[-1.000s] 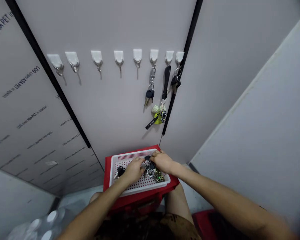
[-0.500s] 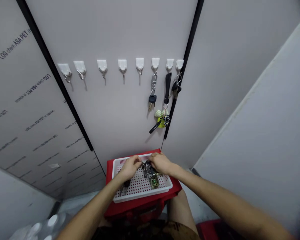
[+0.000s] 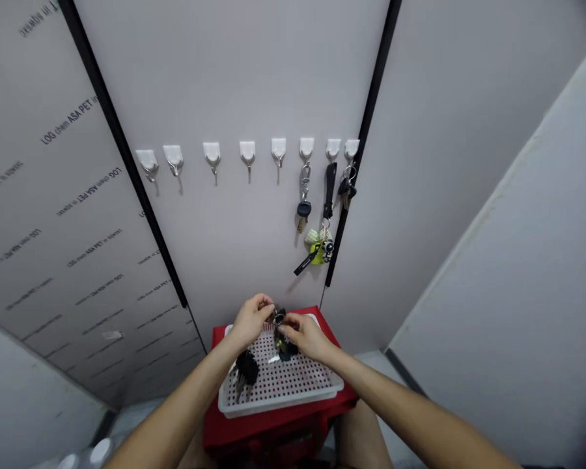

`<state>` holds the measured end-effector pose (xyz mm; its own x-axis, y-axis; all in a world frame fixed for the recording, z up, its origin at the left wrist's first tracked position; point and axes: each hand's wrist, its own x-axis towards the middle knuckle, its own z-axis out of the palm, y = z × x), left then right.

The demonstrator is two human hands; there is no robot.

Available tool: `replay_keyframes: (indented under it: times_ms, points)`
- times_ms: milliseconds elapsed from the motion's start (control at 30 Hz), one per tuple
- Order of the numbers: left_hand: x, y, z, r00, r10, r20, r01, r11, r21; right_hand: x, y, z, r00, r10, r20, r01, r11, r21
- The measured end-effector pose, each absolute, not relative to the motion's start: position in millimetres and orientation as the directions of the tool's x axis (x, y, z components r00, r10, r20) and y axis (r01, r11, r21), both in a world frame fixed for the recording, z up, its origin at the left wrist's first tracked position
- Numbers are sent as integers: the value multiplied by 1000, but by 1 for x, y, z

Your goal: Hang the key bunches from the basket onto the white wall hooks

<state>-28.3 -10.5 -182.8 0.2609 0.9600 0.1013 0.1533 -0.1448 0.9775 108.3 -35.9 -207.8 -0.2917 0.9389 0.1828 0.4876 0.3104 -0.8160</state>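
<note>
Over the white basket [image 3: 283,405], a bunch of keys [image 3: 280,341] with a metal ring and a dark fob hangs between my hands. The fingertips of my left hand [image 3: 252,320] are closed on its top, by the ring. From the other side, my right hand [image 3: 306,335] pinches the same bunch just below the ring; its fingers partly cover the bunch. Another bunch of keys [image 3: 247,370], mostly black, lies in the left part of the basket, below my left wrist.
White hooks [image 3: 247,151] line the wall. Keys [image 3: 303,208], a black strap [image 3: 329,190] with charms, and more keys [image 3: 346,187] hang from the three rightmost. The basket rests on a red box [image 3: 273,430]. White-capped bottles [image 3: 100,449] stand at lower left.
Both hands have lifted the keys from inside the basket to above its far edge. The green item seen at the basket's right no longer lies there. The view has tilted slightly up.
</note>
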Motion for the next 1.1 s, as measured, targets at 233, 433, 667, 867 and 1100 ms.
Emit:
replay_keyframes:
  times_ms: [233, 433, 667, 867, 1100]
  points:
    - [-36, -18, -150, 173, 943, 284, 271, -323, 907, 104, -29, -182, -143, 926, 350, 536, 370, -759]
    - [-36, -24, -134, 206, 912, 354, 417, -409, 811, 114, -21, -159, -179, 747, 640, 686, 561, -463]
    - [-32, -18, -130, 230, 912, 339, 302, -398, 866, 117, -19, -123, -252, 543, 801, 744, 638, -198]
    - [-25, -19, -103, 365, 820, 441, 171, -525, 834, 107, -22, -79, -251, 551, 796, 644, 709, -287]
    - [-18, 6, -49, 134, 884, 447, 40, -455, 889, 99, 1, -6, -43, 782, 622, 429, 577, -695]
